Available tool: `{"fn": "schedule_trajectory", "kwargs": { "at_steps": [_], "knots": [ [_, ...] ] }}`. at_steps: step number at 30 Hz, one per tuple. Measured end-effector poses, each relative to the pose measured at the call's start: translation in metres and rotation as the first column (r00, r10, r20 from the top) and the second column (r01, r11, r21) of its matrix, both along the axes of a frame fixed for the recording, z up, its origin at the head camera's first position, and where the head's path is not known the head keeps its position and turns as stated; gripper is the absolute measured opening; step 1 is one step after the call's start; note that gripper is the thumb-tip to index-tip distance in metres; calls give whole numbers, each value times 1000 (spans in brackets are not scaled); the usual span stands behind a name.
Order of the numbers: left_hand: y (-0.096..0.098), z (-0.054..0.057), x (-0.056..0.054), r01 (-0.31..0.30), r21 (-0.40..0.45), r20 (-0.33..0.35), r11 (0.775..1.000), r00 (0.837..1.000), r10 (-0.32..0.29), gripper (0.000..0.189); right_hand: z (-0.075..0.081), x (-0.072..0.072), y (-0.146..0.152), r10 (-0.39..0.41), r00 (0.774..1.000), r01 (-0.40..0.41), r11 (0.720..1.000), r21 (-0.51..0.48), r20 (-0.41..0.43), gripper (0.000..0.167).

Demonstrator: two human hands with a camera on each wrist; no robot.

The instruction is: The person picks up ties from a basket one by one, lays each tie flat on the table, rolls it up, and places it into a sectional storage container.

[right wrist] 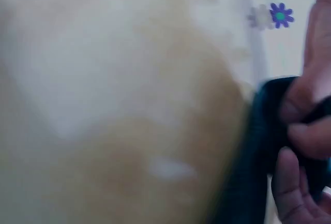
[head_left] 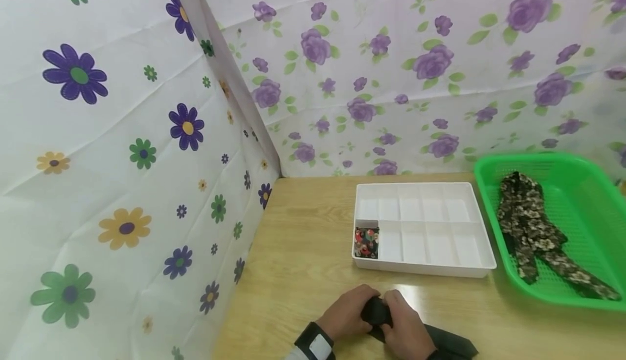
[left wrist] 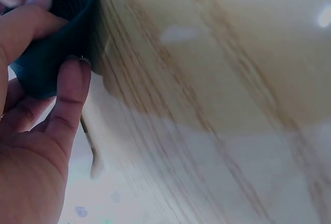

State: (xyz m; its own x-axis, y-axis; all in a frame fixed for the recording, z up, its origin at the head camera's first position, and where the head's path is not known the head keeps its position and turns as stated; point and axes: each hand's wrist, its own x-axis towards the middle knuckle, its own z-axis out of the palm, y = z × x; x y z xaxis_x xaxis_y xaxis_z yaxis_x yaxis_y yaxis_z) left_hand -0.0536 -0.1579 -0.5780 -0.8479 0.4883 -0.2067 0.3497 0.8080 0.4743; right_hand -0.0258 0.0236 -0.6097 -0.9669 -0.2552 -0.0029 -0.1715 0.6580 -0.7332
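Observation:
A dark green necktie (head_left: 447, 342), partly wound into a roll (head_left: 375, 312), lies near the front of the table. My left hand (head_left: 348, 312) grips the left side of the roll, thumb and fingers curled round it. From the other side my right hand (head_left: 408, 327) holds the same roll, and the flat tail runs out rightward beneath it to a pointed end. In the left wrist view, my left fingers pinch the coiled cloth (left wrist: 39, 69). The right wrist view has the tie's loose length (right wrist: 240, 188) hanging blurred beside the fingers.
A white divided tray (head_left: 420, 268) stands behind my hands. Its front left compartment holds a folded, colourful patterned cloth (head_left: 367, 242). At the right, a green plastic basket (head_left: 577, 229) contains dark floral cloth (head_left: 528, 213). Flower-printed sheets (head_left: 342, 77) enclose the wooden table (head_left: 293, 251) at left and back.

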Motion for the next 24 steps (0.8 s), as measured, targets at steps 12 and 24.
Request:
{"fn": "schedule_trajectory", "kwargs": {
  "at_steps": [12, 24],
  "knots": [
    [3, -4, 0, 5, -19, -27, 1000, 1000, -5, 63, 14, -3, 1, 84, 996, -85, 993, 83, 19, 51],
    [6, 2, 1, 15, -15, 5, 1000, 1000, -14, 69, 11, -8, 6, 99, 994, -102, 992, 71, 45, 50]
  ]
}}
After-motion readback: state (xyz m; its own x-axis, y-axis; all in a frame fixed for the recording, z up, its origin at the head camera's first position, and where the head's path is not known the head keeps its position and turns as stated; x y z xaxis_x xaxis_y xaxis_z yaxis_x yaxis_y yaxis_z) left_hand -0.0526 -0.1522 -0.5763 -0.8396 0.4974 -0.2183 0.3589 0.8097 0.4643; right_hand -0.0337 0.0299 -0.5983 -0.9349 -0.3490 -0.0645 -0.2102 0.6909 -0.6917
